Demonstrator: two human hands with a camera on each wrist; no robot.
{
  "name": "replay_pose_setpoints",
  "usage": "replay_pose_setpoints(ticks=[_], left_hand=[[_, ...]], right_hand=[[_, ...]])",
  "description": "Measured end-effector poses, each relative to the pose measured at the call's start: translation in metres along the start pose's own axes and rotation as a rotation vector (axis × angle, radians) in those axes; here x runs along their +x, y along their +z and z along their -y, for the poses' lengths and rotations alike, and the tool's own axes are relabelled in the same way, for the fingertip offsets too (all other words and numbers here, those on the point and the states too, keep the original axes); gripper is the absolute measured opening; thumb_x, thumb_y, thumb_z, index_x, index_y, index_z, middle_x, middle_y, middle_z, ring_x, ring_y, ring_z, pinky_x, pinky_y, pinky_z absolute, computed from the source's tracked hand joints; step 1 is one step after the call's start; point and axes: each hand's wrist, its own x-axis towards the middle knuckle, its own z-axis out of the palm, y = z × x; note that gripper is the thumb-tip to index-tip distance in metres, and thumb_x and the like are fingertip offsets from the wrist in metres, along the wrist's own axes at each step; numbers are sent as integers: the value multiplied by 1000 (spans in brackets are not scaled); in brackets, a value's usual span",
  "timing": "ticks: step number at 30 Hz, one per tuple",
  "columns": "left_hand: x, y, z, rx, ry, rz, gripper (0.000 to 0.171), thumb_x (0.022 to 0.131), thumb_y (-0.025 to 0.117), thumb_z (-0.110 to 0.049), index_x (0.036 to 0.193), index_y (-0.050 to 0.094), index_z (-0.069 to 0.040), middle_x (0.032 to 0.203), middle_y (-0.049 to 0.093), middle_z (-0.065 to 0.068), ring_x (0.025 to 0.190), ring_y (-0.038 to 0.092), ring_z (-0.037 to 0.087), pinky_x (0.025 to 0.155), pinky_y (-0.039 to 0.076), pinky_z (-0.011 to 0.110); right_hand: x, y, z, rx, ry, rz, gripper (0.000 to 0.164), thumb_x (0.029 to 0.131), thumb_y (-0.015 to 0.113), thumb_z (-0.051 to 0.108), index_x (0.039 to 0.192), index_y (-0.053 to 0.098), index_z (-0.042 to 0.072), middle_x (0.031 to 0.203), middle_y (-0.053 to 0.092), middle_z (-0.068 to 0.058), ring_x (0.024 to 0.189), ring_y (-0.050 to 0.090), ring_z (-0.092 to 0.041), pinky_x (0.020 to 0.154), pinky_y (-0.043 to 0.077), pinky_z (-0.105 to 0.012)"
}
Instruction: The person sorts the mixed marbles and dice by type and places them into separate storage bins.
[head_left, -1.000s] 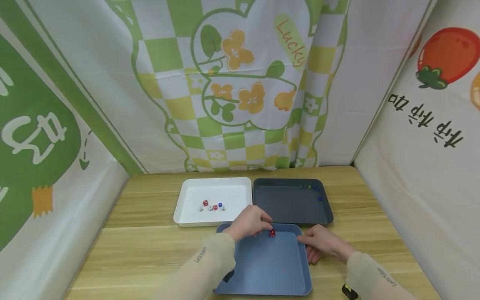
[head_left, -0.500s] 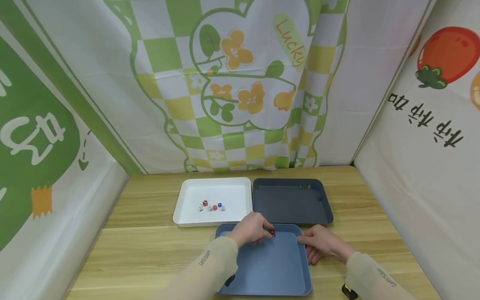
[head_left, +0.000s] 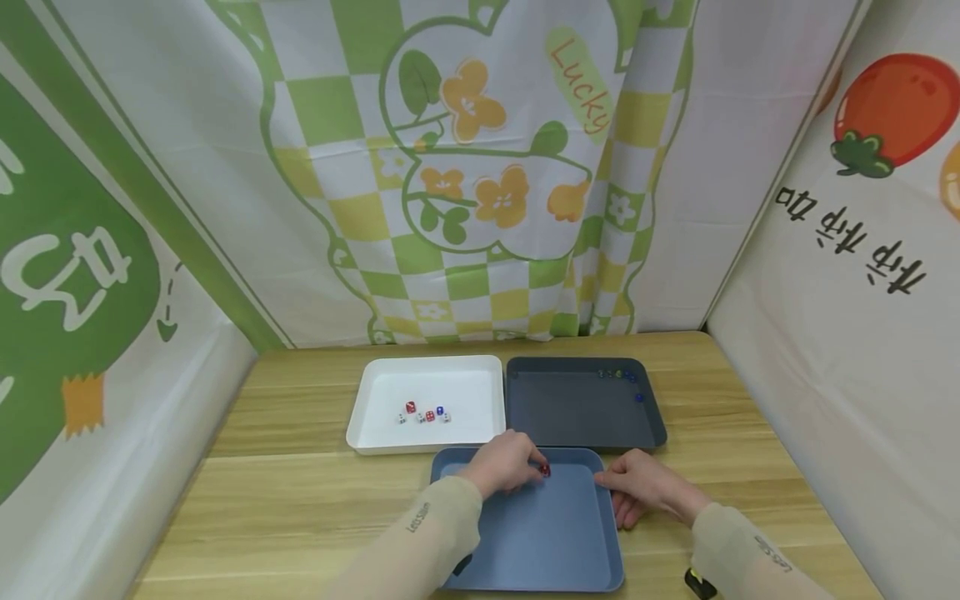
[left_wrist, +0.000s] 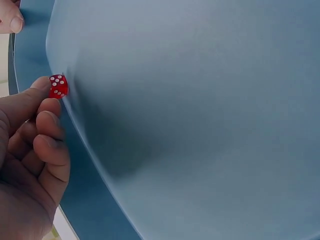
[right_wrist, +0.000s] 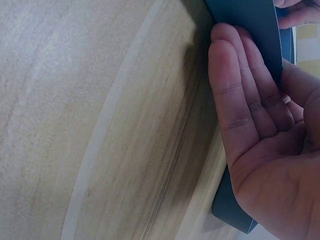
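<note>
My left hand [head_left: 504, 463] pinches a red die [left_wrist: 58, 86] with white pips between thumb and forefinger. In the head view the die is low over the far part of the blue tray [head_left: 543, 542], partly covered by the fingertips. The left wrist view shows the other fingers curled below it. At the tray's right side, my right hand [head_left: 649, 483] grips the rim. Its thumb lies over the edge, and its long fingers [right_wrist: 232, 95] lie along the outer wall in the right wrist view.
Behind, on the left, a white tray [head_left: 382, 387] holds several red, blue and clear or white dice [head_left: 430, 416]. A dark grey tray [head_left: 577, 417] beside it has several small glassy pieces [head_left: 618, 374] near its far right corner. All stand on a wooden table [head_left: 300, 517].
My left hand has drawn slightly nearer to me, and its fingertips now cover more of the red die. The right hand stays at the tray's rim.
</note>
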Motion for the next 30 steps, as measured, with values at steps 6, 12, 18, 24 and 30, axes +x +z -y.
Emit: replay_pose_setpoints(ticks=[6,12,18,24,30], left_hand=[[0,0,0,-27,10,-4,6,92,78,-19,95,83,-16,74,67,-6,48,55,11,47,46,23],[3,3,1,-23,31,-26,3,89,80,-17,87,82,-16,72,67,-8,45,55,10,45,47,23],[3,4,2,-19,37,-34,5,87,81,-15,83,81,-15,68,66,-6,44,55,10,45,47,23],[2,4,1,-1,12,-15,5,88,81,-15,85,81,-18,68,65,-6,44,55,10,45,46,23],[3,7,2,32,-8,0,2,87,83,-18,88,81,-17,71,65,-9,48,57,9,47,47,23]], right_hand=[[0,0,-1,-9,6,-12,34,104,60,25,89,72,-3,67,71,-12,54,69,-15,52,61,-33],[0,1,-2,-11,0,-13,35,104,60,27,89,72,-3,66,71,-12,54,69,-16,51,60,-33],[0,0,-2,-10,-4,-9,35,104,60,26,90,72,-3,67,72,-13,54,69,-16,51,60,-33],[0,0,0,-14,-3,-5,35,104,60,27,90,73,-3,67,72,-13,54,69,-15,52,60,-33],[-1,0,0,-18,4,-7,35,104,60,27,89,72,-3,67,71,-12,54,69,-16,51,60,-34]])
